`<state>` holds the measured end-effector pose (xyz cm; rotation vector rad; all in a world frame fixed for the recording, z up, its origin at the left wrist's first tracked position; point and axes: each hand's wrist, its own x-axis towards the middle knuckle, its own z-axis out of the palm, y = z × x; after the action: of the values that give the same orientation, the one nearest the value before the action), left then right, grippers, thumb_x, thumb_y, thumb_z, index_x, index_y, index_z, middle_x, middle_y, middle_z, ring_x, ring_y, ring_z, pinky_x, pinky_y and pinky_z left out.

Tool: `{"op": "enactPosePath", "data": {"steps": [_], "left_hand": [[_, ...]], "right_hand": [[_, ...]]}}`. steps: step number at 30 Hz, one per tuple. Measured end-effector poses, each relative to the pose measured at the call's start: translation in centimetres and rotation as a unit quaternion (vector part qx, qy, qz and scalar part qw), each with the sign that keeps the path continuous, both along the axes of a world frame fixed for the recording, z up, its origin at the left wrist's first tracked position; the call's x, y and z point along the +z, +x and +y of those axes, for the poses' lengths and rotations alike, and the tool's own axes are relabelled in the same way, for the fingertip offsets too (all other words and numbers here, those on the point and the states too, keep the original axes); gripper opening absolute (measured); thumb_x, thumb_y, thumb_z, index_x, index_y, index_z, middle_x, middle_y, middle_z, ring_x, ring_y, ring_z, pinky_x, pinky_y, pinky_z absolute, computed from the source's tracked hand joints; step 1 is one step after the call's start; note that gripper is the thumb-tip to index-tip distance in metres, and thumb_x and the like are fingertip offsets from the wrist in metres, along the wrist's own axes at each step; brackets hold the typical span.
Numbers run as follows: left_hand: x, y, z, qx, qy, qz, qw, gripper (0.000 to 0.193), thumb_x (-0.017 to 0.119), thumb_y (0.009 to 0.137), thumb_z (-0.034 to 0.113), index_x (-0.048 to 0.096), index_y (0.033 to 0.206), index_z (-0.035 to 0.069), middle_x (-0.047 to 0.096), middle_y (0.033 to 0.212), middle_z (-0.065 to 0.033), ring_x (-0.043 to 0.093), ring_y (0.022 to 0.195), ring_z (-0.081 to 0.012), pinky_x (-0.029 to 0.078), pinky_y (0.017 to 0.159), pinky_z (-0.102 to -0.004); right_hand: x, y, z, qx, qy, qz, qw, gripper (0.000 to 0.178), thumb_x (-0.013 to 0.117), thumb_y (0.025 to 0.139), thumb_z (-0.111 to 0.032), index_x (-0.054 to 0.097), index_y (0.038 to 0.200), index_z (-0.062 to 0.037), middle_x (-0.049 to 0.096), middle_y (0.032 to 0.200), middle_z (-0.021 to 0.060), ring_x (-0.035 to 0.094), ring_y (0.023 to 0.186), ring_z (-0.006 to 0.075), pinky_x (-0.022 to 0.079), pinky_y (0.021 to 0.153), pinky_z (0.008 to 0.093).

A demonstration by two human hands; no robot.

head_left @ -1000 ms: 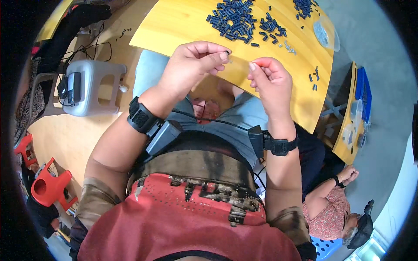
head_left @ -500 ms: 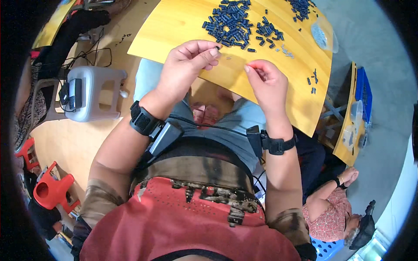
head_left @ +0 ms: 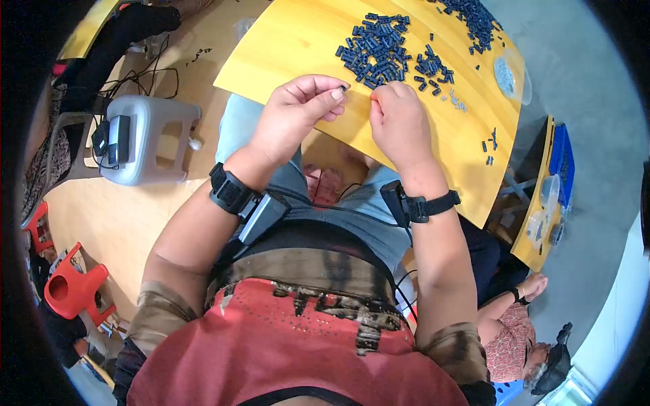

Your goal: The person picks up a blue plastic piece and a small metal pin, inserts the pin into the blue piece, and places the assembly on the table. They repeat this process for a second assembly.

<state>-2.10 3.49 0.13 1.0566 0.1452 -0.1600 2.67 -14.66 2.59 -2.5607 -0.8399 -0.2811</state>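
1. At the near edge of the yellow table (head_left: 291, 54), in the head view, we hold up our left hand (head_left: 292, 111), its thumb and forefinger clamped on a small black piece (head_left: 344, 88) that shows just past the fingertips.
2. Over the table's near part, to the right of that pinch and apart from it, we have our right hand (head_left: 403, 128) with the back turned up and the fingers curled; we cannot tell whether the fingertips meet or grip anything.
3. Farther in on the table, just beyond our right fingers, we see a large heap of black pieces (head_left: 374, 51); we cannot tell whether the fingers touch it.
4. Toward the table's right side we find a smaller cluster of black pieces (head_left: 433, 65), some tiny silvery parts (head_left: 458, 103) and a few loose dark pieces (head_left: 490, 144).
5. By the table's far right edge we see another dark heap (head_left: 477, 24) and a clear tray (head_left: 504, 76) with pale bits.
6. Left of the table stands a pale grey stool (head_left: 135, 155) bearing a black box (head_left: 120, 140).
7. Beyond the table's right edge we see a blue bin (head_left: 560, 162) and, below it, a co-worker in a patterned shirt (head_left: 511, 348).
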Motion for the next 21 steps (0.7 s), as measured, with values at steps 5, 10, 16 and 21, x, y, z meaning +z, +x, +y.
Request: {"op": "enactPosePath", "data": {"steps": [5,10,16,21], "left_hand": [[0.3,-0.1,-0.1,-0.015,0.015,-0.009,1.0,0.019,0.061,0.089,0.012,0.062,0.106,0.003,0.066,0.092,-0.0039,0.06,0.082,-0.0105,0.048,0.076,-0.0239],[1.4,-0.3,-0.6,-0.054,0.043,-0.049,0.996,0.018,0.062,0.089,0.013,0.064,0.105,0.004,0.067,0.094,-0.003,0.061,0.086,-0.0095,0.049,0.075,-0.0241],[3.3,-0.9,-1.9,-0.103,0.012,-0.04,0.994,0.022,0.063,0.088,0.014,0.065,0.107,0.003,0.068,0.092,-0.0039,0.062,0.081,-0.0087,0.05,0.071,-0.0223],[4.6,-1.8,-2.9,-0.128,0.029,-0.027,0.991,0.023,0.063,0.088,0.013,0.065,0.108,0.002,0.069,0.092,-0.0057,0.062,0.079,-0.0094,0.051,0.071,-0.0223]], "right_hand": [[0.6,-1.1,-0.5,-0.028,-0.058,-0.004,0.998,0.007,0.06,0.072,-0.002,0.054,0.077,-0.0021,0.055,0.079,0.0151,0.055,0.081,0.0333,0.047,0.071,0.0425],[0.5,-2.0,-2.5,-0.094,-0.024,0.02,0.995,0.01,0.06,0.07,0.0,0.055,0.079,-0.0008,0.056,0.078,0.0156,0.057,0.074,0.0331,0.048,0.067,0.0408],[2.5,-3.5,-4.3,-0.164,0.205,0.178,0.948,0.018,0.06,0.08,0.0,0.062,0.098,0.0009,0.06,0.079,0.0073,0.057,0.067,0.013,0.046,0.064,0.0246],[4.8,-4.6,-4.9,-0.128,0.49,0.4,0.764,0.014,0.06,0.085,-0.001,0.063,0.099,0.0009,0.063,0.083,0.0037,0.056,0.068,0.0078,0.044,0.062,0.0211]]}}
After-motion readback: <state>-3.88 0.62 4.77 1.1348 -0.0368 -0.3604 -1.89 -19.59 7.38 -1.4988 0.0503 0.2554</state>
